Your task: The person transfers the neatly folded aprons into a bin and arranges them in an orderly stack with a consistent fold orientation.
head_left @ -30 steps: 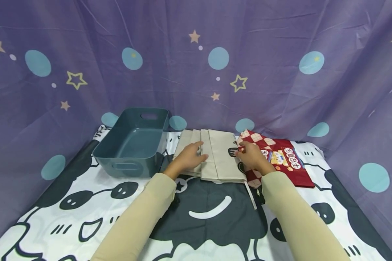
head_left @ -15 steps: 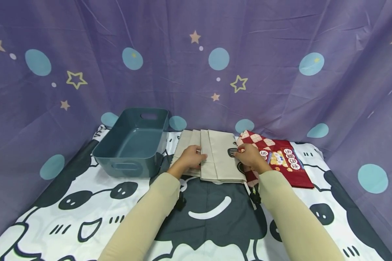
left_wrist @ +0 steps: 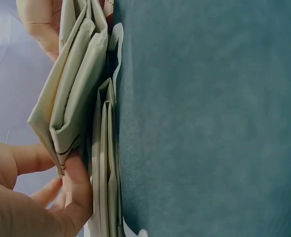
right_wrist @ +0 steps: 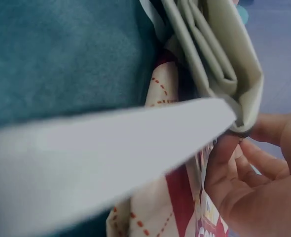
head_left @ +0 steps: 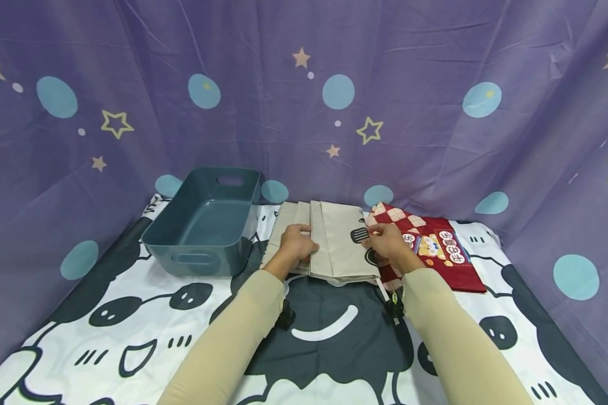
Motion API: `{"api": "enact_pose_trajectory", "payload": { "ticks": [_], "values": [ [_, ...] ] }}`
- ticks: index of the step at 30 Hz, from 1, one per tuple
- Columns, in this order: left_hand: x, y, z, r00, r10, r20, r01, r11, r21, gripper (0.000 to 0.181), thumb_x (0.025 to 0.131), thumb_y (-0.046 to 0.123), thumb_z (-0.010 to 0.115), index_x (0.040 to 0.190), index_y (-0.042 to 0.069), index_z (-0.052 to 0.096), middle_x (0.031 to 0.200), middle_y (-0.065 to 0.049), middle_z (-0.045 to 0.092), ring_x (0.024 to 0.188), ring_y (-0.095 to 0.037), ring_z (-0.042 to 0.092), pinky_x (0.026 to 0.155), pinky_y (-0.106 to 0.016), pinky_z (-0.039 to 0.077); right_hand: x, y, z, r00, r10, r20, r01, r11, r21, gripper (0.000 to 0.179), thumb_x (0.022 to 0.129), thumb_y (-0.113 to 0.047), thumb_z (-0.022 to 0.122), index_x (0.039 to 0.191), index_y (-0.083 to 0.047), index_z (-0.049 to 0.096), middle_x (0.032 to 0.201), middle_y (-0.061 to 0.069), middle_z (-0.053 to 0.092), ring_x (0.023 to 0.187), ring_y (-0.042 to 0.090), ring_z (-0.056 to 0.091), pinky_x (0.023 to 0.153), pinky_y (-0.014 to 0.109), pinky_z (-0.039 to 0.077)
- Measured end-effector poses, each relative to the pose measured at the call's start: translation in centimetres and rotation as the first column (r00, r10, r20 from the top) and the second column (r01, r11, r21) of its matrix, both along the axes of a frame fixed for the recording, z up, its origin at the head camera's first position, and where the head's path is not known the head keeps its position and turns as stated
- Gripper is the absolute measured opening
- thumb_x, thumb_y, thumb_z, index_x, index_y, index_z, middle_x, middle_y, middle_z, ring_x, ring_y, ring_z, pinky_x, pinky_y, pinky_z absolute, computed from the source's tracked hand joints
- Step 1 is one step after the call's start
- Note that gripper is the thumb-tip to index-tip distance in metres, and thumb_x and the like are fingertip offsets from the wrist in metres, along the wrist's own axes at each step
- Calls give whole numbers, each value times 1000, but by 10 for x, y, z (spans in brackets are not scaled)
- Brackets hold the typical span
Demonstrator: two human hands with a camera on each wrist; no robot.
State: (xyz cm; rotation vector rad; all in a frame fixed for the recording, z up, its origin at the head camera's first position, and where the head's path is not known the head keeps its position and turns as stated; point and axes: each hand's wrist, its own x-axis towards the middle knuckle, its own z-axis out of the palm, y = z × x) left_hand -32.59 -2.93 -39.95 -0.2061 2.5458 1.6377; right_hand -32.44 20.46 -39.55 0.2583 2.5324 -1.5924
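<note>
A beige folded apron (head_left: pixel 336 242) with dark spatula-like prints and a white strap (head_left: pixel 383 291) lies in several layers at the back middle. My left hand (head_left: pixel 296 246) pinches the left edge of its upper folded part between thumb and fingers; in the left wrist view the left hand (left_wrist: pixel 52 197) grips that edge above the lower layers. My right hand (head_left: pixel 389 244) pinches the right edge, as the right wrist view shows the right hand (right_wrist: pixel 264 177) under the fold. Beside it lies a red folded apron-like cloth (head_left: pixel 468 275) with checks and a cartoon print, partly behind my right hand.
A teal plastic bin (head_left: pixel 195 261) with handle holes stands to the left of the beige apron; nothing shows inside it. A black-and-white cartoon cloth (head_left: pixel 147 315) covers the table. A purple curtain (head_left: pixel 263 67) hangs right behind.
Both hands have shifted slightly along the beige apron's edges, and the left fingers have drawn in on its fold. The apron's upper part has moved slightly left. Bin and red cloth are unchanged.
</note>
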Motion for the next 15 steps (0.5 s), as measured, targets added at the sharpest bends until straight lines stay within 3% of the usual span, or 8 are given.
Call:
{"api": "enact_pose_trajectory", "payload": {
  "ticks": [4,9,15],
  "values": [
    [1,-1,1,999,12,-38,-11,1000,14,55,85,-3,75,137,10,63,126,-15,67,112,-29,64,67,-32,55,-1,1,-2,999,-5,-31,4,999,-48,49,94,-3,68,141,-3,56,110,12,59,68,17,50,53,30,43],
    [1,-1,1,997,24,-69,-21,999,43,54,85,-3,73,136,11,64,125,-15,67,114,-31,63,80,-37,56,-1,3,-3,995,-6,-97,-2,997,-78,43,93,0,67,136,0,60,101,8,60,71,15,51,54,27,41],
    [2,-2,5,995,27,-98,-21,998,64,53,85,-3,73,136,11,64,126,-14,67,114,-30,64,80,-38,56,2,0,2,989,-10,-149,-5,995,-98,44,94,0,65,138,1,58,106,12,62,75,15,56,56,27,46]
  ]
}}
